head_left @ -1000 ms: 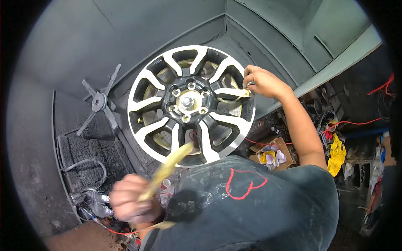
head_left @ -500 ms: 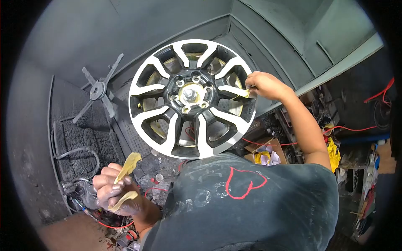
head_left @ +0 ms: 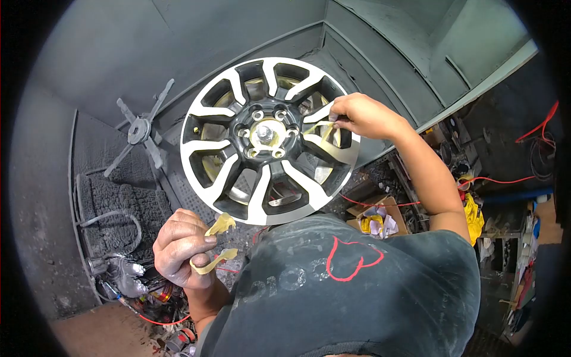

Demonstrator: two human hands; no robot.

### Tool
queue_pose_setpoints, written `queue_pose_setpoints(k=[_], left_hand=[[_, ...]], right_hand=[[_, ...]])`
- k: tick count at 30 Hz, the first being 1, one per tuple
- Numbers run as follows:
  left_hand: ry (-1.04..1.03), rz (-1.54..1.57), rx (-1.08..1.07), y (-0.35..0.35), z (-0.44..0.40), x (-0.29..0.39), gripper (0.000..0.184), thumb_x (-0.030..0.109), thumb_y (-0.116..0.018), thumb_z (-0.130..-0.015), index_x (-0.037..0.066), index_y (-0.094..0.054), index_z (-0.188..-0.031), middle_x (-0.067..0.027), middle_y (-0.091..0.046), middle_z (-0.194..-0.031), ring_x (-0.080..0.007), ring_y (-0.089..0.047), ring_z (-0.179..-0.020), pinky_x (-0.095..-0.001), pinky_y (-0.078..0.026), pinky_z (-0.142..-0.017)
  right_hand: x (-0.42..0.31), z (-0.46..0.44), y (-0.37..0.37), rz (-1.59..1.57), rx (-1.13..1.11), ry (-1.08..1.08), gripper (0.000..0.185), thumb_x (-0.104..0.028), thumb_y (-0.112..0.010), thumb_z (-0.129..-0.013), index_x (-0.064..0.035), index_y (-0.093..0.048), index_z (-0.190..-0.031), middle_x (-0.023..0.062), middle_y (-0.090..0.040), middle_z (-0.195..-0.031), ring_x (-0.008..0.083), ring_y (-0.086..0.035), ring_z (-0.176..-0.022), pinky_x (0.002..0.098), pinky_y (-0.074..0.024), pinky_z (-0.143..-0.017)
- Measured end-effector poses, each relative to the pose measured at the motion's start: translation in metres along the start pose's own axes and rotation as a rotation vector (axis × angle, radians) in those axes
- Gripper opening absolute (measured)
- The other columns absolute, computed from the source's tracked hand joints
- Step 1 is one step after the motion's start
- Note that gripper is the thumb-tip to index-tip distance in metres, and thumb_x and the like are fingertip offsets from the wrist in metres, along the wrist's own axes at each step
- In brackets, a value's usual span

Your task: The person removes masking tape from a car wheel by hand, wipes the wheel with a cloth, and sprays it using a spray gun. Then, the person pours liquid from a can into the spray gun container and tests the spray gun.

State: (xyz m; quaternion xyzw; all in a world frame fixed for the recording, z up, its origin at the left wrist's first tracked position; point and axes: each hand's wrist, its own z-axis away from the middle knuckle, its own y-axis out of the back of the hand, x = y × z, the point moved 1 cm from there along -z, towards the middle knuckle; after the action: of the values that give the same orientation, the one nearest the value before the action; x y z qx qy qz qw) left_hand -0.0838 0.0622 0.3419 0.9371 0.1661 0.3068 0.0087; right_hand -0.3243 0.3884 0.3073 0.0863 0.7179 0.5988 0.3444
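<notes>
A black wheel rim with bright silver-white spoke faces (head_left: 259, 199) lies face up in front of me. My right hand (head_left: 366, 116) is at its right side, with thumb and fingertips pinched on a thin yellowish strip (head_left: 326, 132) over a spoke. My left hand (head_left: 184, 247) is closed near the lower left, apart from the rim. Two torn pieces of yellowish tape (head_left: 220, 225) stick out between its fingers. Yellowish material also shows around the rim's hub (head_left: 266, 134).
A grey four-armed stand (head_left: 140, 131) is left of the rim, by dark grey booth walls (head_left: 238, 30). An open cardboard box (head_left: 392, 209) holds crumpled paper. Yellow cloth or plastic (head_left: 473, 219) and a red hose (head_left: 499, 181) are at the right.
The rim has turned, its spokes shifting position. My right hand has moved left, further over the rim. My left hand has moved right and slightly up with the tape pieces.
</notes>
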Motion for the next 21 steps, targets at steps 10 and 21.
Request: queue_pose_setpoints(k=[10,21], left_hand=[[0.284,-0.277,-0.357,-0.042,-0.042,-0.066,0.02,0.003,-0.076,-0.079,0.0,-0.072,-0.098,-0.0103,-0.066,-0.083,-0.0202,-0.06,-0.069,-0.0317,-0.049,-0.065],[0.191,-0.02,-0.381,-0.136,-0.046,-0.105,0.04,0.002,-0.081,-0.073,0.001,-0.068,-0.111,-0.013,-0.064,-0.09,-0.0232,-0.065,-0.077,-0.0325,-0.052,-0.068]], right_hand=[[-0.057,-0.043,0.002,-0.149,0.112,0.197,0.017,-0.007,-0.077,-0.082,0.0014,-0.068,-0.093,0.0161,-0.067,-0.087,0.0365,-0.066,-0.083,0.0429,-0.0515,-0.074],[-0.087,-0.016,0.029,-0.252,0.294,0.355,0.017,0.001,-0.078,-0.078,-0.0005,-0.068,-0.092,0.0114,-0.068,-0.087,0.0286,-0.069,-0.082,0.0361,-0.0549,-0.072]])
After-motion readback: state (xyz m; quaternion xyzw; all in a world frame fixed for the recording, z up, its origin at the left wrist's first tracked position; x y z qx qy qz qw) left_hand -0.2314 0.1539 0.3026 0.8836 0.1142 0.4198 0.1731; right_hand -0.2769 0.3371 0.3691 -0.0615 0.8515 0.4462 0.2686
